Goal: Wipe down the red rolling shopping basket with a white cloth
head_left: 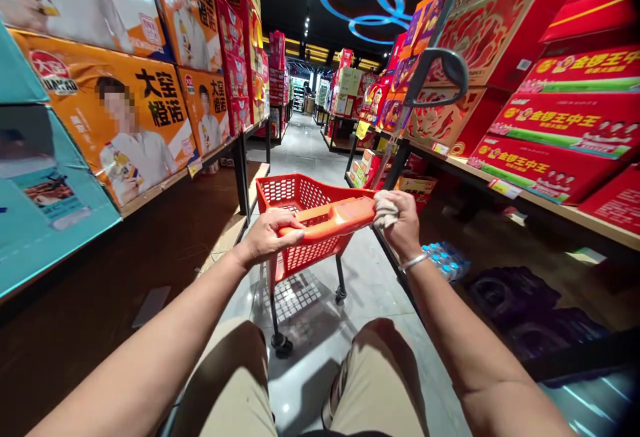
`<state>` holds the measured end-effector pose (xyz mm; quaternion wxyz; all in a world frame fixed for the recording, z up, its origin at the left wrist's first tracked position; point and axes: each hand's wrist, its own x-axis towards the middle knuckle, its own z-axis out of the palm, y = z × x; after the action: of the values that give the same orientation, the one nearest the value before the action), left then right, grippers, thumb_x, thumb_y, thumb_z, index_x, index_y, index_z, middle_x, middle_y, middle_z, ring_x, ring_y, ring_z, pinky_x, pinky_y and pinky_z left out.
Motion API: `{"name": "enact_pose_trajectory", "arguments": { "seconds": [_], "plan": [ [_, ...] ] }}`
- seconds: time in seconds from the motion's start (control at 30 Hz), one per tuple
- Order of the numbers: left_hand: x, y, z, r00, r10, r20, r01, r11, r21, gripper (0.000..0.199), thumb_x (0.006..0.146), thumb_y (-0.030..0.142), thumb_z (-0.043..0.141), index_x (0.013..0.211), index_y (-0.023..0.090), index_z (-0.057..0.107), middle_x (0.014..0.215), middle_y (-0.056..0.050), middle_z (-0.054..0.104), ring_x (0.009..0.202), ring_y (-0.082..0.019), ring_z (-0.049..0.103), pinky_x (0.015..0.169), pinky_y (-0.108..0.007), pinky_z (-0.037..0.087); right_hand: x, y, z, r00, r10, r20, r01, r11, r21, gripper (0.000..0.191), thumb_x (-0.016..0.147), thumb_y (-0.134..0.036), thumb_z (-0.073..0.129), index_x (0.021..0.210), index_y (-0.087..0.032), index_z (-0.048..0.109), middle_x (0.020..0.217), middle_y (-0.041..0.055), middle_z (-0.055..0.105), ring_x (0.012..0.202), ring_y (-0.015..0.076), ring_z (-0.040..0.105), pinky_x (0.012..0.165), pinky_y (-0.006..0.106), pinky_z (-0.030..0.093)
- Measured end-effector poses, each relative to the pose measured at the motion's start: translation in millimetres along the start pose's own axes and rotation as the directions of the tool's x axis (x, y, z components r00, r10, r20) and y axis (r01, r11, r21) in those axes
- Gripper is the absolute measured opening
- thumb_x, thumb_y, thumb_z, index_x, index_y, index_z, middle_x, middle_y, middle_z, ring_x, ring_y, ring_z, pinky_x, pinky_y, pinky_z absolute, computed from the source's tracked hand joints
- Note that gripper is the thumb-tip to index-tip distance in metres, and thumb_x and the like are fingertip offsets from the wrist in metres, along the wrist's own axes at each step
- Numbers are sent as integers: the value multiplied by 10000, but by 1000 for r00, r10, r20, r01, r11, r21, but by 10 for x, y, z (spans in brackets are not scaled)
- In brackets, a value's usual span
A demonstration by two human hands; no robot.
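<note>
In the head view, the red shopping cart (323, 250) stands on the floor (305, 157), directly ahead of the person's knees, its handle (325, 229) turned toward the body. The left hand (270, 233) lies over the left end of the handle, fingers curled on it. The right hand (404, 220) is closed around a crumpled pale cloth (385, 209) at the cart's right end, the cloth seemingly against the handle there.

The cart looks to be stiff plastic on thin dark legs; on its casters (283, 345) it should push easily but swing if one side is driven harder. The smooth handle may feel slippery, so the two ends look the steadiest places to hold. The cloth looks soft, light and unbreakable; a bunched grip suits it, though a loose fold could slip out.

Both hands are at the cart's near edge, one per side, with the basket just beyond them. Orange cartons (125, 117) rise to the cart's left, red cartons (555, 130) to its right, and a pack of bottles (447, 260) sits low on that same right side.
</note>
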<state>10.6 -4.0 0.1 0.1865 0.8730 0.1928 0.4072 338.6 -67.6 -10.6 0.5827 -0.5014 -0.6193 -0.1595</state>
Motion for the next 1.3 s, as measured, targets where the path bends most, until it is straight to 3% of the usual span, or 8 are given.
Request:
{"name": "enact_pose_trajectory", "arguments": {
  "seconds": [0.17,0.4,0.63,0.77,0.93,1.07,1.2,1.3],
  "plan": [
    [-30,97,-118,998,56,-42,-39,943,330,471,901,393,464,1254,232,731,1140,-88,770,1067,-266,679,986,-442,440,-121,-210,-136,933,-230,278,269,957,-111,277,834,-259,734,1111,-273,732,1295,85,628,1164,263,589,1001,462,513],
    [-34,136,-60,999,0,-39,22,812,583,398,896,530,602,1116,242,765,931,-79,770,912,-271,690,837,-420,445,391,111,-329,948,115,297,-14,947,-321,239,781,-133,606,947,-205,762,1023,77,655,877,196,619,808,363,531],
    [223,410,248,994,-42,-104,98,775,624,478,890,408,613,1272,122,642,1190,-168,700,1096,-332,624,948,-462,446,491,-735,236,784,-217,581,203,975,90,272,803,-166,659,1062,-212,728,1108,73,653,1004,209,632,902,346,530],
    [282,388,397,993,-95,-71,119,739,664,611,906,472,649,1408,132,568,1375,-180,641,1220,-371,569,970,-485,448,608,-771,403,700,-287,654,250,956,153,305,791,-160,680,1091,-197,721,1148,76,642,1046,203,629,927,318,515],
    [181,50,130,995,-98,-28,92,751,654,551,915,540,651,1373,235,624,1471,-115,603,1291,-344,552,1001,-477,442,652,-343,100,712,-137,688,206,978,-18,217,802,-172,659,995,-191,757,1050,70,651,913,182,647,809,286,525],
    [146,-73,-99,993,-116,-40,116,783,611,541,915,545,633,1366,245,631,1465,-103,610,1329,-336,536,1086,-511,376,518,-98,-173,803,-63,593,82,997,-5,198,790,-249,686,969,-178,735,1009,80,658,888,200,664,745,308,569],
    [223,93,38,995,-53,-88,94,824,558,611,870,576,666,1361,214,628,1468,-137,594,1410,-358,456,1179,-554,247,370,-141,-182,840,146,522,-206,977,59,274,827,-345,688,1049,-184,695,1034,100,634,693,161,632,472,259,515],
    [288,255,299,1000,12,-26,3,851,525,607,864,594,672,1341,219,639,1396,-126,646,1352,-336,507,1163,-523,265,367,-227,-68,840,99,534,-156,986,64,253,829,-400,732,983,-202,703,1004,97,628,752,179,637,518,275,543]
  ]
}}
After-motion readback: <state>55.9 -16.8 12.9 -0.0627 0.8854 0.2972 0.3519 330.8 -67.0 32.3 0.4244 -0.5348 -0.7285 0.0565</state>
